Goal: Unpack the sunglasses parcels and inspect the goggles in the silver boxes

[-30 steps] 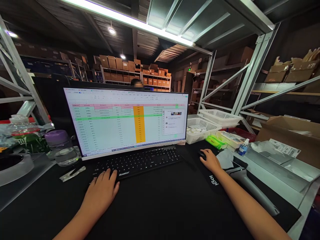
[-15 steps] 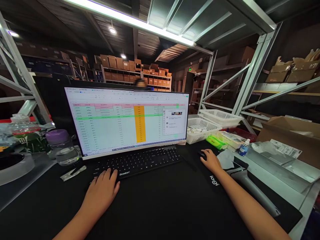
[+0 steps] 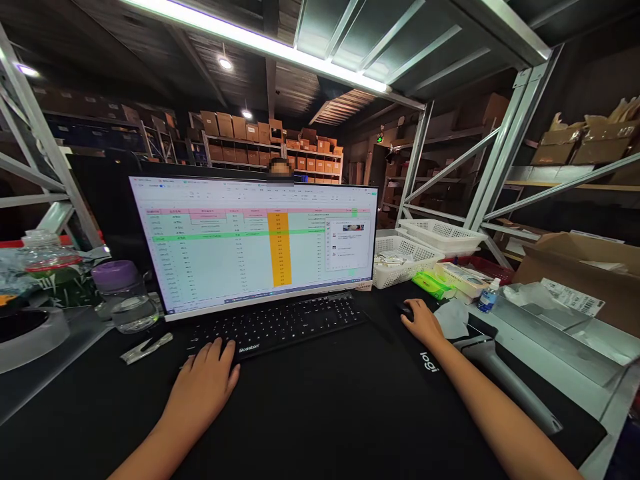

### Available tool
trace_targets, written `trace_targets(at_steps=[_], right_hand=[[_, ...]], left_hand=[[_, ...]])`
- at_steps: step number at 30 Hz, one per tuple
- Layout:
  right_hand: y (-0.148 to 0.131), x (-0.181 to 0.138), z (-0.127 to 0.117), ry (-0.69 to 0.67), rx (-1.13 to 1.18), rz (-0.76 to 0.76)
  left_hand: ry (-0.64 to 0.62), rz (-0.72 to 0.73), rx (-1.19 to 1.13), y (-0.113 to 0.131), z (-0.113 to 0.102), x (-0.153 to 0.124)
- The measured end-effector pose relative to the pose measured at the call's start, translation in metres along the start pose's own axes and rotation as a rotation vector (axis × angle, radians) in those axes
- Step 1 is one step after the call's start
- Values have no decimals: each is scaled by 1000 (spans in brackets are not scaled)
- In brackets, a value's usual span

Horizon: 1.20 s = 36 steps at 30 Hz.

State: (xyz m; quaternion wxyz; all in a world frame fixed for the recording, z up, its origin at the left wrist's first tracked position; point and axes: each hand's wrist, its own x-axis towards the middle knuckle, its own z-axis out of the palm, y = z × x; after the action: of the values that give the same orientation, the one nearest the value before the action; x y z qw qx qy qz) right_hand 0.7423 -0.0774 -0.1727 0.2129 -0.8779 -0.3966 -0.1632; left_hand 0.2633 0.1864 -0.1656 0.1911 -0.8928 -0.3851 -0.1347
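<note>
My left hand lies open, palm down, with its fingertips on the left end of a black keyboard. My right hand is closed over a dark computer mouse, most of which the fingers hide. Under the mouse is a black mat with a "logi" mark. Behind the keyboard stands a monitor showing a spreadsheet with a green row, an orange column and a small chat window. Beside my right forearm lies a grey handheld scanner, partly covered by the arm.
To the left are a purple-lidded bottle, a roll of tape and a small silvery packet. White baskets, a green pack, a spray bottle and a cardboard box stand right. Someone's head shows behind the monitor.
Both hands stay in the same places, on the keyboard and on the mouse. The head behind the monitor sits very slightly lower.
</note>
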Motion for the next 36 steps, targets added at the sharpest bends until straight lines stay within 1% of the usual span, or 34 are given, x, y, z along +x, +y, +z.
trace_targets(at_steps=[8, 19, 23, 29, 36], right_hand=[[-2, -2, -3, 4, -7, 1], [7, 2, 11, 46, 12, -26], [7, 2, 13, 46, 24, -33], [3, 1, 9, 55, 36, -16], [5, 1, 5, 24, 35, -20]], left_hand=[[-9, 3, 3, 0, -1, 0], [-30, -5, 72, 1, -4, 0], [-17, -7, 60, 1, -4, -1], [24, -49, -19, 5, -9, -1], [24, -73, -39, 11, -18, -3]])
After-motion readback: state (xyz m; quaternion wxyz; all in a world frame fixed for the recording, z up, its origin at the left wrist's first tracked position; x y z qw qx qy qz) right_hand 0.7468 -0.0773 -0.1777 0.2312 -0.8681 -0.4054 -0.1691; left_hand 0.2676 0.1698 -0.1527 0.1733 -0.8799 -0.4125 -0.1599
